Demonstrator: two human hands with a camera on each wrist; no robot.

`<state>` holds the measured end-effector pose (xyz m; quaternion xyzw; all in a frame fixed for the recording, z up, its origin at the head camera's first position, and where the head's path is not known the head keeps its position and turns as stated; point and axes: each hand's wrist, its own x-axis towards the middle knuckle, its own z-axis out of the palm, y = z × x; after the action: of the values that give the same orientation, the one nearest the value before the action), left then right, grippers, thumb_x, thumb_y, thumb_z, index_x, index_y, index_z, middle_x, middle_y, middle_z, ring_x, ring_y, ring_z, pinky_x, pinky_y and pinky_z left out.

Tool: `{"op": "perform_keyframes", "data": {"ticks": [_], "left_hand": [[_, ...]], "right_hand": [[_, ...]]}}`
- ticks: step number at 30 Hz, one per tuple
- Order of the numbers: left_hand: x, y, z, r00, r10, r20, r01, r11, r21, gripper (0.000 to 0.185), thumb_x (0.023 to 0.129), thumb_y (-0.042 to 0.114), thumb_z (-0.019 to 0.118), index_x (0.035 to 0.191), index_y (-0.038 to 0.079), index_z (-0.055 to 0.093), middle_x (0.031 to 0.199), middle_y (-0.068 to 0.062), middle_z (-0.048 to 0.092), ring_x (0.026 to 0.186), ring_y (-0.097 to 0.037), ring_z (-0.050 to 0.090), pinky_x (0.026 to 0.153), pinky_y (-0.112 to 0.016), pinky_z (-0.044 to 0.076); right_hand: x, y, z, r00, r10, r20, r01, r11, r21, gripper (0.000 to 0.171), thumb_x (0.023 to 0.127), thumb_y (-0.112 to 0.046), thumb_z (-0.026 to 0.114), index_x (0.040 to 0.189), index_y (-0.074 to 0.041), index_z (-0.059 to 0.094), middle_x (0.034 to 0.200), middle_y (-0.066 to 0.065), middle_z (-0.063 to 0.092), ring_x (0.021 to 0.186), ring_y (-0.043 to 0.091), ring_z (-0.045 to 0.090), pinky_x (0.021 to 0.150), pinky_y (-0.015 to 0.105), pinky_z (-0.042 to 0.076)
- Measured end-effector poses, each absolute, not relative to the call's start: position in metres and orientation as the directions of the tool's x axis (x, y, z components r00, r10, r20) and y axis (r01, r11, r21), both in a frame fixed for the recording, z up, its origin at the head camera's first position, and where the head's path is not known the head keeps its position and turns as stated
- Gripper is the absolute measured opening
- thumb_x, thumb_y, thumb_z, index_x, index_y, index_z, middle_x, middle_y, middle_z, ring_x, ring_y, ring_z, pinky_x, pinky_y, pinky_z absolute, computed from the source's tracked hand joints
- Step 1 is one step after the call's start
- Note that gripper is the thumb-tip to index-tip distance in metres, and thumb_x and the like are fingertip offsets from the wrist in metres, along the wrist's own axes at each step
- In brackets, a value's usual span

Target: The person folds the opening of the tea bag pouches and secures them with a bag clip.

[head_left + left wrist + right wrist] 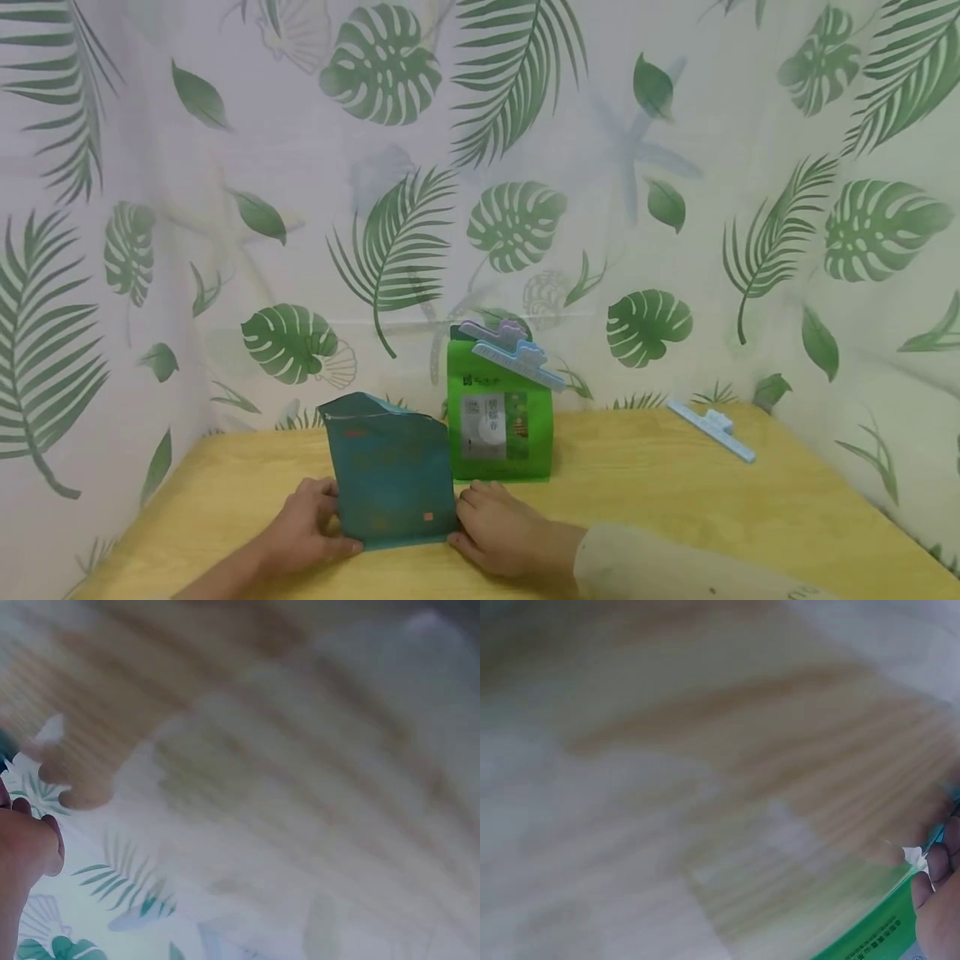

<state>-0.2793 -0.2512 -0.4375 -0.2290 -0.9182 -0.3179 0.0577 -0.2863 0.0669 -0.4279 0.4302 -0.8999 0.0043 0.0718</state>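
A dark teal pouch [393, 479] stands upright on the table, its top gaping open. My left hand [303, 529] grips its lower left edge, the thumb by the bottom corner and the fingers higher along the side. At the lower right edge, my right hand [498, 529] holds the pouch with bent fingers, thumb near the other bottom corner. In the left wrist view, part of my left hand [28, 847] shows at the left border. The right wrist view catches the fingers of my right hand [939, 892] at its right border.
Just behind the teal pouch stands a bright green pouch [491, 367] with a blue sealing clip [517, 364] across its top. A purple clip [495, 331] shows behind that. Another pale blue clip [712, 429] lies on the wooden table [622, 492] at right. Leaf-patterned cloth [585, 292] hangs behind.
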Motion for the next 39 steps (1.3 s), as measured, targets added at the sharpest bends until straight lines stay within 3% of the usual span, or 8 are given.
{"op": "perform_keyframes", "data": {"ticks": [10, 16, 20, 25, 39], "left_hand": [[-0.274, -0.231, -0.438, -0.860, 0.421, 0.287, 0.509, 0.688, 0.517, 0.018, 0.073, 0.035, 0.087, 0.086, 0.025, 0.080, 0.104, 0.009, 0.062, 0.101, -0.017, 0.043, 0.084, -0.043, 0.032], [-0.276, -0.218, -0.435, -0.869, 0.412, 0.276, 0.496, 0.727, 0.475, 0.024, 0.070, 0.037, 0.087, 0.090, 0.024, 0.080, 0.107, 0.007, 0.065, 0.099, -0.015, 0.046, 0.084, -0.043, 0.034], [-0.277, -0.211, -0.436, -0.869, 0.417, 0.268, 0.495, 0.727, 0.475, 0.025, 0.071, 0.036, 0.087, 0.090, 0.020, 0.079, 0.109, 0.004, 0.064, 0.102, -0.019, 0.047, 0.085, -0.046, 0.034], [-0.278, -0.205, -0.439, -0.855, 0.441, 0.273, 0.519, 0.724, 0.454, 0.023, 0.077, 0.037, 0.084, 0.091, 0.020, 0.079, 0.111, 0.001, 0.063, 0.106, -0.023, 0.050, 0.086, -0.051, 0.036], [-0.275, -0.177, -0.436, -0.852, 0.445, 0.275, 0.523, 0.728, 0.444, 0.026, 0.078, 0.034, 0.084, 0.094, 0.014, 0.078, 0.103, 0.000, 0.060, 0.098, -0.021, 0.047, 0.075, -0.040, 0.033]], "right_hand": [[-0.286, 0.085, -0.432, -0.619, -0.769, 0.158, -0.769, 0.635, 0.076, 0.033, 0.102, -0.038, 0.053, 0.111, -0.009, 0.066, 0.101, 0.000, 0.065, 0.089, 0.011, 0.051, 0.080, 0.027, 0.042], [-0.286, 0.095, -0.430, -0.609, -0.774, 0.174, -0.778, 0.626, 0.060, 0.032, 0.102, -0.037, 0.055, 0.107, -0.008, 0.068, 0.097, 0.000, 0.065, 0.087, 0.011, 0.052, 0.080, 0.030, 0.044], [-0.286, 0.100, -0.430, -0.613, -0.769, 0.181, -0.772, 0.632, 0.069, 0.029, 0.102, -0.038, 0.055, 0.100, -0.012, 0.067, 0.094, -0.001, 0.065, 0.086, 0.011, 0.051, 0.079, 0.030, 0.038], [-0.284, 0.107, -0.432, -0.620, -0.761, 0.190, -0.761, 0.642, 0.086, 0.031, 0.102, -0.039, 0.053, 0.102, -0.012, 0.068, 0.095, -0.001, 0.065, 0.087, 0.012, 0.051, 0.080, 0.032, 0.035], [-0.279, 0.133, -0.433, -0.647, -0.732, 0.214, -0.738, 0.672, 0.068, 0.032, 0.102, -0.038, 0.055, 0.103, -0.009, 0.068, 0.096, 0.001, 0.065, 0.090, 0.014, 0.055, 0.087, 0.038, 0.040]]}}
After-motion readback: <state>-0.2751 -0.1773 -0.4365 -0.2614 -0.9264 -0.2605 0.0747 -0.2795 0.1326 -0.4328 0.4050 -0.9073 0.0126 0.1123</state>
